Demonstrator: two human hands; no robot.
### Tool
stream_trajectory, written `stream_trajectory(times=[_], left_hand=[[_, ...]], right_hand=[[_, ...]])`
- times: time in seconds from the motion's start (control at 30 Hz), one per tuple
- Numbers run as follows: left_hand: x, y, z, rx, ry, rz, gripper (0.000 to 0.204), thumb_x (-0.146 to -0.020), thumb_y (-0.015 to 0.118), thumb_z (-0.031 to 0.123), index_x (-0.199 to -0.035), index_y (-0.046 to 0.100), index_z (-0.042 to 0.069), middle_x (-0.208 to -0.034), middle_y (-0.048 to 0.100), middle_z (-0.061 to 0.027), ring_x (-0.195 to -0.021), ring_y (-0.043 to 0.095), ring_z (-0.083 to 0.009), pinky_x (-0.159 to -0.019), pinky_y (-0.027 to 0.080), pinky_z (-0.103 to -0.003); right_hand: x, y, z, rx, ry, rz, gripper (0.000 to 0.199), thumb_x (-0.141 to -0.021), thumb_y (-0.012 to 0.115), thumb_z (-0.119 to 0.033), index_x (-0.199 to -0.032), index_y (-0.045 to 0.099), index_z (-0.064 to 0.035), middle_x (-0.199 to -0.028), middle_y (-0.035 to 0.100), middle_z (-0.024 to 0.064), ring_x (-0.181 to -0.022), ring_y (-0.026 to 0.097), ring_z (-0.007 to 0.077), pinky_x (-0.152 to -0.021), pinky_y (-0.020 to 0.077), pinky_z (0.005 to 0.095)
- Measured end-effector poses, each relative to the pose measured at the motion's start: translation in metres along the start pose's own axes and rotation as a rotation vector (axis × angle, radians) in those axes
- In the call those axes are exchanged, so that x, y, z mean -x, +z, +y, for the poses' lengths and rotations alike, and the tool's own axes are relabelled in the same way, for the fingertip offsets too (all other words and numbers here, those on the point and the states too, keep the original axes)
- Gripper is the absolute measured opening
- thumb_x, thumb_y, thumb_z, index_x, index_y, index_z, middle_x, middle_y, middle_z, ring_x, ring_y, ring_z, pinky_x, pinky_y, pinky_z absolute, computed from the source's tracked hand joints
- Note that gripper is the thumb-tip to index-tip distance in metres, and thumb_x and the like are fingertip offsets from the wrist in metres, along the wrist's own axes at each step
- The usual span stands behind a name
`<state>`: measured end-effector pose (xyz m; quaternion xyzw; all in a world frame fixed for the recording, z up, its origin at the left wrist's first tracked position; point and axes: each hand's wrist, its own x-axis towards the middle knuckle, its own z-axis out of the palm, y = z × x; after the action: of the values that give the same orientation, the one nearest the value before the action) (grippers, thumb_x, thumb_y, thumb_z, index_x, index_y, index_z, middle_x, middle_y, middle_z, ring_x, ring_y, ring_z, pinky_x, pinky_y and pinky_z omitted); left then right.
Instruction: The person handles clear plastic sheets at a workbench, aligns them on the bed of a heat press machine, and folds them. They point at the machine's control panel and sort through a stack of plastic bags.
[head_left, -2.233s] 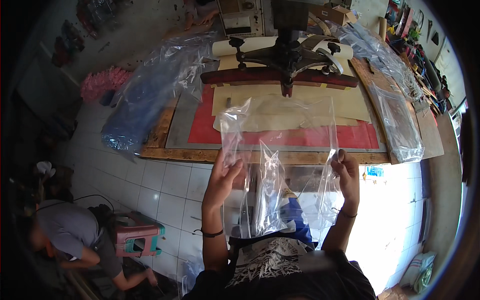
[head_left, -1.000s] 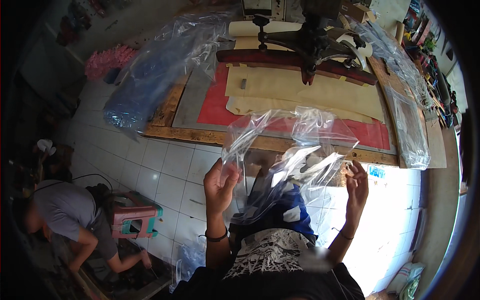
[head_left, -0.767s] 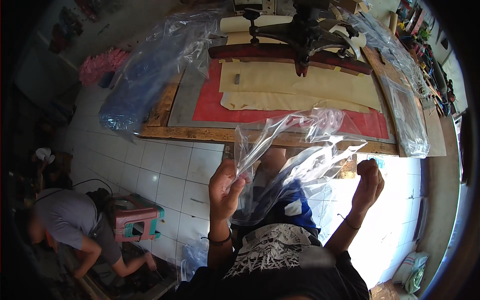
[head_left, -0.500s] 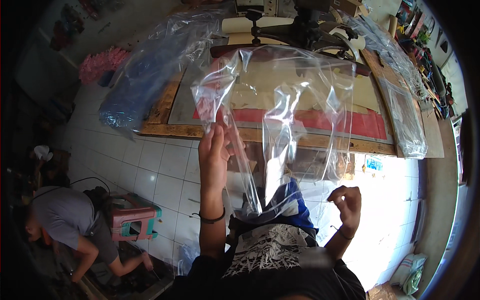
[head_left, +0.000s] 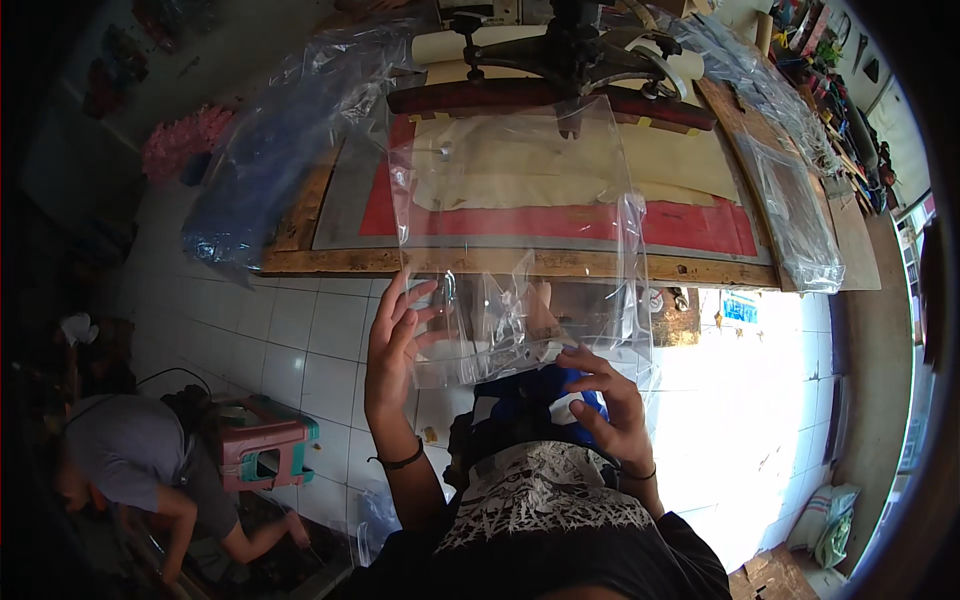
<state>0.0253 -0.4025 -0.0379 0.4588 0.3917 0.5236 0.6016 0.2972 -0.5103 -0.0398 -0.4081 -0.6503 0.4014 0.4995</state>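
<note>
A clear plastic bag (head_left: pixel 515 215) hangs spread flat in the air in front of me, over the near edge of a wooden work table (head_left: pixel 400 262). My left hand (head_left: pixel 397 335) touches its lower left edge with fingers spread. My right hand (head_left: pixel 607 405) holds the lower right part from below, fingers curled on the film. Beyond the bag, on the table, a red mat (head_left: pixel 700 228) carries beige sheets (head_left: pixel 680 160) under a dark metal press frame (head_left: pixel 570 65).
Large clear plastic bags lie at the table's left end (head_left: pixel 290 140) and along its right side (head_left: pixel 790 200). A person (head_left: pixel 140 490) crouches at lower left beside a small pink-and-green stool (head_left: pixel 265 450). White tiled floor (head_left: pixel 300 330) runs below the table.
I have spread the crumpled bag out flat and raised it in front of the table. My right hand moved up from my side onto the bag's lower right part.
</note>
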Motion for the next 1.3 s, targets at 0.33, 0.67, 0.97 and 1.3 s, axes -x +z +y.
stream_trajectory(times=[0.33, 0.67, 0.97, 1.3], left_hand=[[0.086, 0.007, -0.064, 0.279, 0.181, 0.020, 0.130, -0.055, 0.096, 0.012, -0.153, 0.010, 0.008, -0.129, 0.052, -0.0196, -0.106, 0.062, -0.0289, -0.085, 0.054, -0.041], [0.070, 0.069, -0.049, 0.127, 0.360, 0.179, 0.102, -0.084, 0.075, 0.024, -0.154, 0.004, 0.004, -0.145, 0.042, -0.0228, -0.130, 0.046, -0.0377, -0.111, 0.031, -0.051], [0.055, 0.039, -0.070, -0.204, 0.372, 0.459, 0.044, -0.095, 0.055, 0.005, -0.136, 0.045, -0.006, -0.120, 0.058, -0.0178, -0.115, 0.058, -0.0254, -0.099, 0.045, -0.035], [0.045, 0.019, -0.056, -0.741, 0.463, 0.568, 0.028, -0.093, 0.058, 0.003, -0.119, 0.060, -0.004, -0.094, 0.056, -0.0089, -0.081, 0.057, -0.0181, -0.070, 0.046, -0.030]], right_hand=[[0.009, 0.019, 0.018, -0.481, -0.156, 0.310, 0.013, -0.085, 0.065, -0.007, -0.090, 0.053, -0.0090, -0.133, 0.049, 0.0173, -0.145, 0.023, 0.0413, -0.118, 0.0143, 0.0579], [0.007, 0.031, 0.014, -0.826, -0.238, 0.468, 0.026, -0.082, 0.062, -0.008, -0.096, 0.040, -0.0117, -0.115, 0.053, 0.0120, -0.144, 0.022, 0.0437, -0.121, 0.0023, 0.0556], [0.012, 0.021, 0.040, -0.620, -0.282, 0.458, 0.015, -0.075, 0.058, -0.002, -0.087, 0.056, -0.0100, -0.119, 0.058, 0.0167, -0.138, 0.030, 0.0432, -0.119, 0.0119, 0.0548], [-0.025, 0.025, 0.018, 0.385, -0.043, 0.123, 0.038, -0.076, 0.050, 0.009, -0.106, 0.068, -0.0053, -0.147, 0.041, 0.0247, -0.145, 0.017, 0.0472, -0.117, 0.0186, 0.0527]])
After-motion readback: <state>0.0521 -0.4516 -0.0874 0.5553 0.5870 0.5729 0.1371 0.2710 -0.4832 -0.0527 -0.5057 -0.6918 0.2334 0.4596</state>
